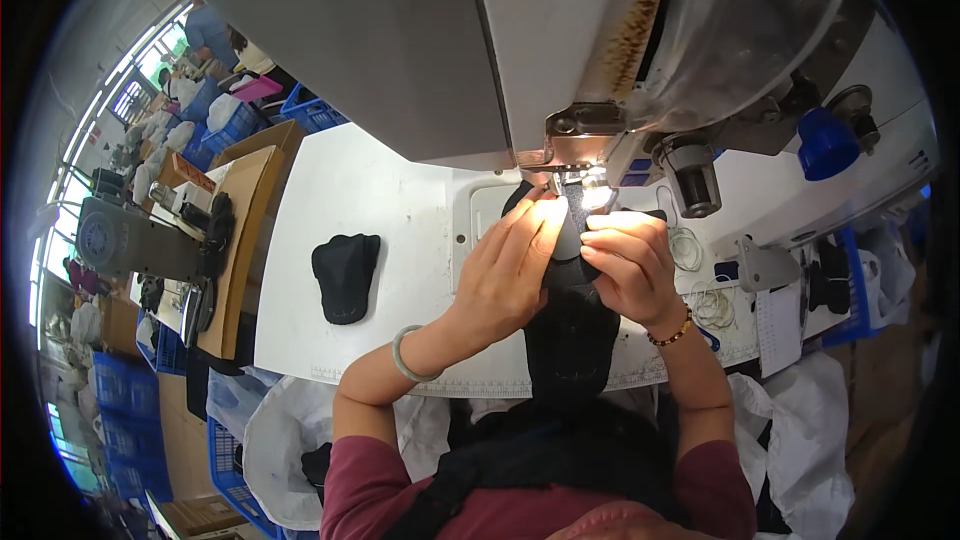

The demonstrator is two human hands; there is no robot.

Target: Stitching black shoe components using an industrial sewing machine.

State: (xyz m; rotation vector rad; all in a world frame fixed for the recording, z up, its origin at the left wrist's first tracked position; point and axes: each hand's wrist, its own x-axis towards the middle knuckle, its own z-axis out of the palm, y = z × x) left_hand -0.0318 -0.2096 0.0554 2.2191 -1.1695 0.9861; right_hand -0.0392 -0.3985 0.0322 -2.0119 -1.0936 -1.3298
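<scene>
A dark padded fabric piece (572, 340), black with a dark grey strip (570, 240) on top, lies under the lit needle area of a sewing machine (575, 165) and hangs over the table's front edge. My left hand (508, 265) pinches its left side close to the presser foot, fingers together. From the right, my right hand (632, 262) grips the opposite edge between thumb and fingers. The exact needle point is lost in the lamp's glare. To the left, a second black fabric piece (345, 278) rests flat on the white table (290, 325).
The machine head (390, 40) overhangs the work. Loose pale cord (712, 308) lies right of my right hand, beside a thread stand (765, 262). White sacks (290, 440) and a blue crate (228, 480) stand below the table. Another machine (140, 240) and people are at left.
</scene>
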